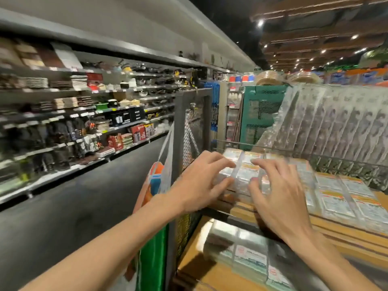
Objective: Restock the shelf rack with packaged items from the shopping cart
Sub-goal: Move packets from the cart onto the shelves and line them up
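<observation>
Nearest the camera, on the lower tier of the shopping cart [178, 133], a lower pack [249, 257] in clear film with printed labels lies on a brown board. A bag [154, 185] in orange, blue and green hangs against the cart's outer left side, by the upright corner post.

Both forearms reach forward over the cart's near edge. The left hand [199, 181] and right hand [279, 198] are on the same clear-wrapped pack [241, 172], which sits at the near left corner of the cart's upper tier, on top of stacked brown boards. Each hand has its fingers spread and bent over the top face, with the thumb against the near side, so the pack is gripped from both sides of its middle. Motion blur softens the fingertips and the pack's print.

Just right of the held pack, flat packs [346, 198] of the same labelled kind lie side by side on the same tier. Behind them, beyond a wire rail, a row of bubble-wrapped items [336, 122] stands on edge, leaning back.

Farther off, a green mesh cage [262, 114] stands behind the cart. Across the dark floor [84, 206] to the left, well apart from the cart, the shelf rack [84, 106] runs down the aisle, with tiers carrying boxed goods and cookware; detail there is blurred.
</observation>
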A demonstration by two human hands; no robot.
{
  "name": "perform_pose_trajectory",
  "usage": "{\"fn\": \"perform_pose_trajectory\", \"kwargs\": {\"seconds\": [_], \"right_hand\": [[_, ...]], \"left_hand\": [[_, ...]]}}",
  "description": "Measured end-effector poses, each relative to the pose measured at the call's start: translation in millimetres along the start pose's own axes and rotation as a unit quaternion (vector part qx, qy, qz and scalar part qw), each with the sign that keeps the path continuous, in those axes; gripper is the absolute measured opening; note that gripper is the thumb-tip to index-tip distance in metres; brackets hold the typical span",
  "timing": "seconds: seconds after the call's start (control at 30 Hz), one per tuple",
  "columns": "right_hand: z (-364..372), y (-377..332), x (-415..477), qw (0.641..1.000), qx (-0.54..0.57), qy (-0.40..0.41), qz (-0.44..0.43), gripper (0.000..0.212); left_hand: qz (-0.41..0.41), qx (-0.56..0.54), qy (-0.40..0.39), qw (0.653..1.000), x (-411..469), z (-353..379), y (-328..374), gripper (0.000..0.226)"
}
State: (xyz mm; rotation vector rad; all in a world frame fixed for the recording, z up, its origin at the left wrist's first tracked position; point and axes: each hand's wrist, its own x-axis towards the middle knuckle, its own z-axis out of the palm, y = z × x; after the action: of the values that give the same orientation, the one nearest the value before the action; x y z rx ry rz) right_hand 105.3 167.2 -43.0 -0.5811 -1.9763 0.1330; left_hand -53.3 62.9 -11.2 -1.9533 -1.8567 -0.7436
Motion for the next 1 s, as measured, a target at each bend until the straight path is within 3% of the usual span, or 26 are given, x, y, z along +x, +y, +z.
{"fn": "perform_pose_trajectory", "kwargs": {"seconds": [0.2,0.37,0.47,0.5,0.6,0.77,0.83,1.0], "right_hand": [[72,-105,-93,0.979,0.109,-0.144,-0.090,0.039],[139,-204,-224,0.920,0.181,-0.328,-0.118,0.044],[163,-257,-320,0.864,0.205,-0.435,-0.150,0.043],[167,-287,-368,0.830,0.209,-0.488,-0.171,0.044],[172,-307,-431,0.764,0.178,-0.592,-0.185,0.048],[192,-372,-549,0.617,0.095,-0.765,-0.158,0.046],[199,-383,-575,0.571,0.068,-0.808,-0.130,0.044],[222,-400,-640,0.465,0.019,-0.880,-0.091,0.046]], "left_hand": [[-0.158,0.054,0.053,0.985,-178,-33,-41,0.040],[-0.386,0.076,-0.005,0.919,-395,-42,-49,0.059],[-0.539,0.015,-0.037,0.841,-530,-43,-25,0.066],[-0.606,-0.007,-0.047,0.794,-599,-44,-4,0.065],[-0.700,-0.021,-0.104,0.706,-689,-30,30,0.052],[-0.827,-0.093,-0.162,0.531,-873,5,77,0.065],[-0.855,-0.116,-0.138,0.487,-888,3,83,0.065],[-0.894,-0.103,-0.102,0.424,-903,10,91,0.062]]}}
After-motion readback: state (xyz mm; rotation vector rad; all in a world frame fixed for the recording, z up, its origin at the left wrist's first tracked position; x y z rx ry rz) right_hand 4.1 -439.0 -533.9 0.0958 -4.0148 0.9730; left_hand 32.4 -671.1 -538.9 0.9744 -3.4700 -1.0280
